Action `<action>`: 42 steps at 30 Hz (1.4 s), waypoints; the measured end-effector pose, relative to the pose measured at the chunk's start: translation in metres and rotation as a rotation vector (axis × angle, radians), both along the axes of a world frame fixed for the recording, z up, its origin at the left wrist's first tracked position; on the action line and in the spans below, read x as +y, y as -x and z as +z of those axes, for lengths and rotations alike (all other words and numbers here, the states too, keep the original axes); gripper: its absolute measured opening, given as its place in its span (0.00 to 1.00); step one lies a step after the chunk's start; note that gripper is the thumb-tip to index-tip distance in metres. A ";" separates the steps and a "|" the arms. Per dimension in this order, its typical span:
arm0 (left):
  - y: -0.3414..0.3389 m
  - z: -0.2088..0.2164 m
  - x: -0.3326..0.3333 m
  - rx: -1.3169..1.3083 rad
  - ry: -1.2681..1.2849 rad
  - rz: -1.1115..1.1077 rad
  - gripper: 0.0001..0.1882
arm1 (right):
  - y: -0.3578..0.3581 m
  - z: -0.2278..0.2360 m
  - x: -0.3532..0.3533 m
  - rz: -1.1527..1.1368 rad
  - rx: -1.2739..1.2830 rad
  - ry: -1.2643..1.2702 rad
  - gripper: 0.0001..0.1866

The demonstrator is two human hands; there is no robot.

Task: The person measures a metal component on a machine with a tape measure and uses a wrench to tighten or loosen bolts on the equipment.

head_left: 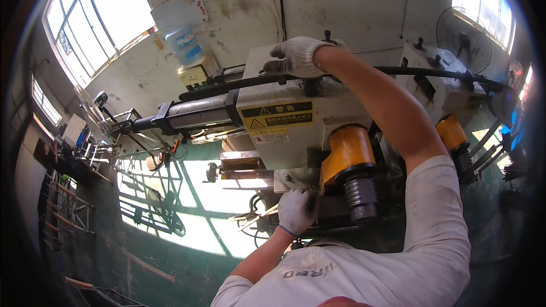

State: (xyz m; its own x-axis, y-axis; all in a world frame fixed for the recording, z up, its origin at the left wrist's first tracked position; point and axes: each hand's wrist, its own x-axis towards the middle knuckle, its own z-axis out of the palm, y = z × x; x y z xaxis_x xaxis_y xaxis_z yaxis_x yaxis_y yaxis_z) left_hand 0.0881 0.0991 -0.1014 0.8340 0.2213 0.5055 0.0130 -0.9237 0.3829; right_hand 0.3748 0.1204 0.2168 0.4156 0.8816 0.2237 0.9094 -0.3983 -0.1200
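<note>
My right hand [296,58], in a white knit glove with dark-stained fingers, reaches over the top of a grey machine housing [273,148]. Its thumb and fingers are apart just above a long black bar [244,83], and nothing shows between them. Lower down, my left hand [297,210] wears a similar glove with a dark patch. It is closed at a small grey metal plate [290,180] below the housing. The fingertips are turned away, hiding what they grip. Two thin pale rods [257,220] lie beside it, their near ends close to the glove.
An orange motor cover [348,150] and a black ribbed cylinder [362,200] stand right of my left hand. A thick hydraulic cylinder [199,112] extends leftward. Beyond are a water dispenser [193,74], a fan [463,40], a second machine [449,82] and metal racks [71,204].
</note>
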 end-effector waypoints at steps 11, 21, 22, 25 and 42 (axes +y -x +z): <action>0.001 -0.001 0.001 0.015 -0.001 0.019 0.08 | -0.006 -0.011 -0.002 0.108 0.182 -0.223 0.42; 0.000 0.003 0.001 0.067 0.034 0.017 0.09 | 0.003 0.025 -0.017 -0.053 0.492 -0.103 0.43; -0.001 0.002 0.001 0.069 0.029 0.008 0.09 | -0.001 0.026 -0.020 -0.046 0.631 -0.221 0.43; 0.000 0.003 0.002 0.078 0.019 0.003 0.09 | 0.007 0.031 -0.018 -0.112 0.287 -0.124 0.43; 0.000 0.010 -0.002 0.070 0.004 -0.002 0.09 | -0.040 -0.012 -0.010 0.033 0.087 -0.133 0.27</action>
State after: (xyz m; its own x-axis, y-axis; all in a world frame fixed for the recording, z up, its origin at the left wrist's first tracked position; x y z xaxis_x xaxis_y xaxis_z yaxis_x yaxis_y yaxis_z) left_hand 0.0878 0.0972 -0.0914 0.8676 0.2220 0.4450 0.0384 -0.9221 0.3851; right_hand 0.4151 0.1101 0.2045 0.4095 0.8603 0.3037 0.9057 -0.3433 -0.2486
